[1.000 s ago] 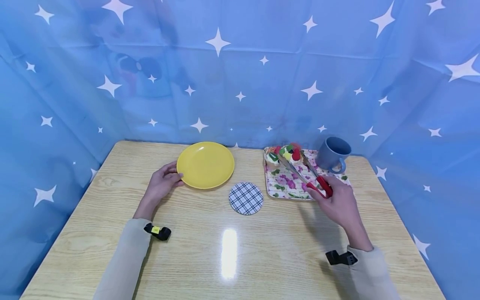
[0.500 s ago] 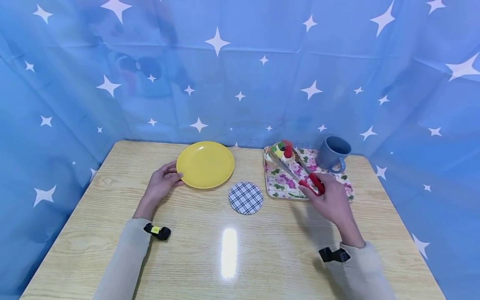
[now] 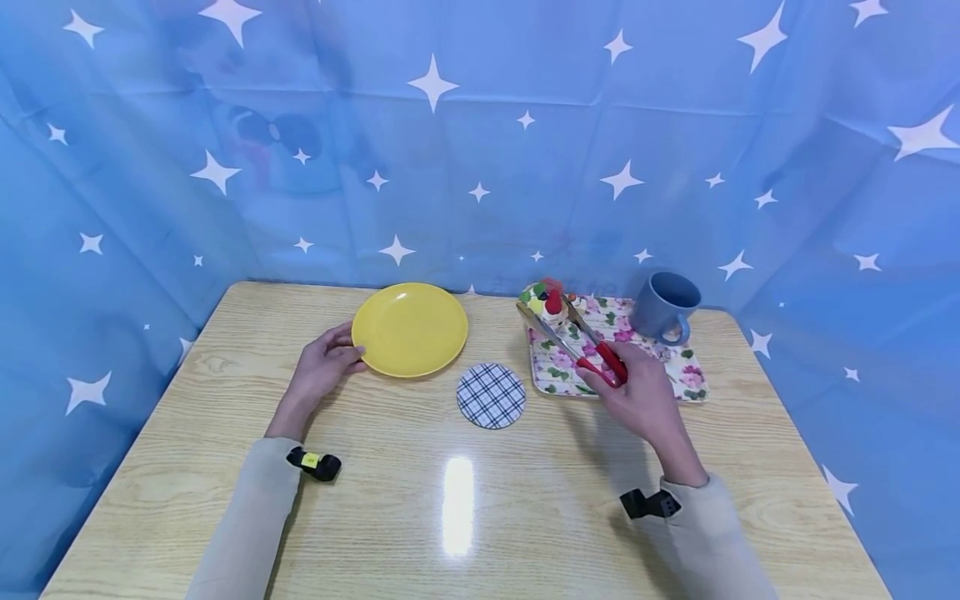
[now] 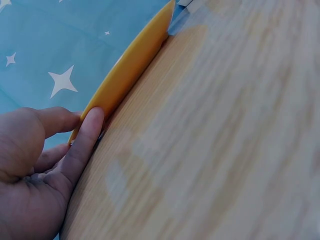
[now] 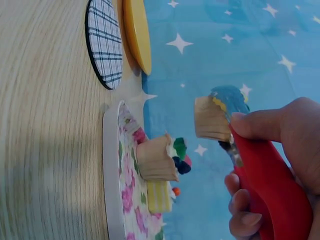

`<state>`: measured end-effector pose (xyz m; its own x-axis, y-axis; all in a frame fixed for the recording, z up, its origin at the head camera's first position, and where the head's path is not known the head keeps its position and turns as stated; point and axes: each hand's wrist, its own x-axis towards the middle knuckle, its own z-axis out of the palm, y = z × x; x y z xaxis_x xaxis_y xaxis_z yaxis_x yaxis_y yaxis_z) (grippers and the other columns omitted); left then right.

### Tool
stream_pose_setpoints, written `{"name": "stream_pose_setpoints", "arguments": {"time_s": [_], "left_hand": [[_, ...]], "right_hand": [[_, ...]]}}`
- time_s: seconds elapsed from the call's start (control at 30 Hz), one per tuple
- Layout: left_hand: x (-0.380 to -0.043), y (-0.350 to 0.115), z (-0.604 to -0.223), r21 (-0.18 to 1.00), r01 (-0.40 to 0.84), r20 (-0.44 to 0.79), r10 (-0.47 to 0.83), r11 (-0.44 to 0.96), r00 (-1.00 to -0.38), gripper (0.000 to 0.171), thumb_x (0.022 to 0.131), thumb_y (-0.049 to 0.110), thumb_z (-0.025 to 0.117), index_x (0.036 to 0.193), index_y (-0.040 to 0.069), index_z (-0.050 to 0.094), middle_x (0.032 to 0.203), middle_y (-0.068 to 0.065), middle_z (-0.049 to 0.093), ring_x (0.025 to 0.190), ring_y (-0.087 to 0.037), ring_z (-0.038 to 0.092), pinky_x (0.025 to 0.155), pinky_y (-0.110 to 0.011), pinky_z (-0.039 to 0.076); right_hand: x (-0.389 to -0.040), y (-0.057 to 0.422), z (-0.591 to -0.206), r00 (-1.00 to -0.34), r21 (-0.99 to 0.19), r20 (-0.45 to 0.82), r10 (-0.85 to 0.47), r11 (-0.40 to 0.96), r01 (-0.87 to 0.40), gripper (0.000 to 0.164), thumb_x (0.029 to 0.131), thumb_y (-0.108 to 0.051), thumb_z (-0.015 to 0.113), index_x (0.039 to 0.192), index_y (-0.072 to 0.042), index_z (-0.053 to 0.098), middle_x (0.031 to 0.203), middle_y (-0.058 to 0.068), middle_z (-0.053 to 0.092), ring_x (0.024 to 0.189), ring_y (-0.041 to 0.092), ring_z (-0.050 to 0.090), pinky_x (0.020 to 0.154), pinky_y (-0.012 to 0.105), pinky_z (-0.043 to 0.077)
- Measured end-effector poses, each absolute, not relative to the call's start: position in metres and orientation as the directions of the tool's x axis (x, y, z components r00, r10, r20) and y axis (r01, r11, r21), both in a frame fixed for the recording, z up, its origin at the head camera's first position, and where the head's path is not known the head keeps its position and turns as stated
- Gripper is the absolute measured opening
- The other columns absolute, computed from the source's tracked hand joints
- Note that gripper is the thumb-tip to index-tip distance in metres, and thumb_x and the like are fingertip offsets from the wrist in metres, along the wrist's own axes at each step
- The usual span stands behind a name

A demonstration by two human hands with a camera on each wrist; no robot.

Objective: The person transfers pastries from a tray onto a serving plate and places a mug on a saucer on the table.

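Note:
At the rim of a yellow plate (image 3: 410, 329), my left hand (image 3: 322, 367) pinches its left edge between thumb and fingers. Red-handled metal tongs (image 3: 611, 363) are gripped in my right hand (image 3: 637, 393). Between their tips hangs a fruit-topped cupcake (image 5: 211, 119), lifted above the floral tray (image 3: 558, 382) near its back left corner. On that tray, in the right wrist view, stand a second cupcake (image 5: 156, 158) and a small yellow-striped cake piece (image 5: 159, 197). The raised cupcake hides most of these in the head view.
A blue mug (image 3: 660, 308) stands at the tray's back right corner. Between plate and tray lies a round checked coaster (image 3: 491, 397), slightly nearer me. A blue starry curtain (image 3: 480, 150) hangs behind the wooden table (image 3: 375, 508).
My right hand has moved left with the tongs and the cupcake, from the tray's back middle to its back left corner. My left hand and the plate have stayed put.

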<state>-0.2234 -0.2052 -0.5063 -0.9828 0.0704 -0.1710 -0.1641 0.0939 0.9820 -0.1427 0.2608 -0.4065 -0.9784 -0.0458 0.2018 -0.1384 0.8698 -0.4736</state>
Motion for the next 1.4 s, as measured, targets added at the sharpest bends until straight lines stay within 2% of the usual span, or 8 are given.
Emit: {"name": "stream_pose_setpoints", "arguments": {"time_s": [0.13, 0.4, 0.8, 1.1, 1.3, 1.4], "left_hand": [[-0.222, -0.206, -0.505, 0.982, -0.164, -0.171, 0.074, 0.091, -0.982, 0.066, 0.102, 0.014, 0.065, 0.161, 0.015, 0.034, 0.133, -0.016, 0.051, 0.096, -0.003, 0.07, 0.09, -0.024, 0.065], [-0.224, -0.205, -0.507, 0.982, -0.16, -0.167, 0.067, 0.098, -0.984, 0.065, 0.102, 0.013, 0.064, 0.161, 0.013, 0.035, 0.131, -0.016, 0.052, 0.095, -0.003, 0.07, 0.091, -0.024, 0.065], [-0.223, -0.205, -0.506, 0.984, -0.149, -0.156, 0.073, 0.095, -0.985, 0.065, 0.102, 0.012, 0.064, 0.16, 0.013, 0.035, 0.131, -0.017, 0.051, 0.096, -0.003, 0.07, 0.091, -0.025, 0.065], [-0.223, -0.206, -0.508, 0.984, -0.15, -0.157, 0.067, 0.094, -0.985, 0.065, 0.102, 0.012, 0.064, 0.16, 0.011, 0.035, 0.13, -0.015, 0.052, 0.096, -0.002, 0.069, 0.091, -0.024, 0.064], [-0.224, -0.206, -0.509, 0.985, -0.152, -0.158, 0.071, 0.085, -0.985, 0.065, 0.102, 0.011, 0.063, 0.16, 0.011, 0.035, 0.128, -0.013, 0.051, 0.095, -0.002, 0.07, 0.091, -0.023, 0.064], [-0.224, -0.206, -0.508, 0.985, -0.153, -0.159, 0.075, 0.084, -0.984, 0.065, 0.102, 0.011, 0.064, 0.16, 0.011, 0.035, 0.128, -0.012, 0.051, 0.095, -0.003, 0.07, 0.091, -0.024, 0.064]], "right_hand": [[-0.145, 0.255, -0.408, -0.976, -0.476, 0.21, -0.053, 0.866, -0.149, 0.052, 0.092, -0.034, 0.078, 0.13, -0.001, 0.065, 0.102, 0.018, 0.068, 0.081, 0.029, 0.057, 0.061, 0.027, 0.044], [-0.15, 0.245, -0.408, -0.976, -0.49, 0.207, -0.062, 0.857, -0.158, 0.056, 0.091, -0.035, 0.078, 0.135, -0.003, 0.063, 0.107, 0.02, 0.068, 0.084, 0.029, 0.058, 0.063, 0.028, 0.047], [-0.159, 0.231, -0.412, -0.971, -0.503, 0.223, -0.088, 0.842, -0.193, 0.051, 0.09, -0.037, 0.079, 0.127, -0.004, 0.066, 0.1, 0.015, 0.069, 0.081, 0.028, 0.059, 0.063, 0.029, 0.047], [-0.165, 0.222, -0.414, -0.973, -0.5, 0.209, -0.098, 0.844, -0.193, 0.054, 0.091, -0.038, 0.078, 0.13, -0.003, 0.066, 0.108, 0.017, 0.069, 0.085, 0.029, 0.061, 0.066, 0.032, 0.051], [-0.171, 0.214, -0.415, -0.972, -0.501, 0.212, -0.105, 0.842, -0.2, 0.054, 0.09, -0.036, 0.079, 0.13, -0.003, 0.067, 0.099, 0.015, 0.067, 0.077, 0.026, 0.057, 0.06, 0.029, 0.045], [-0.172, 0.21, -0.416, -0.975, -0.499, 0.2, -0.098, 0.846, -0.188, 0.058, 0.088, -0.038, 0.081, 0.133, -0.004, 0.066, 0.101, 0.014, 0.067, 0.079, 0.026, 0.056, 0.061, 0.029, 0.046]]}}
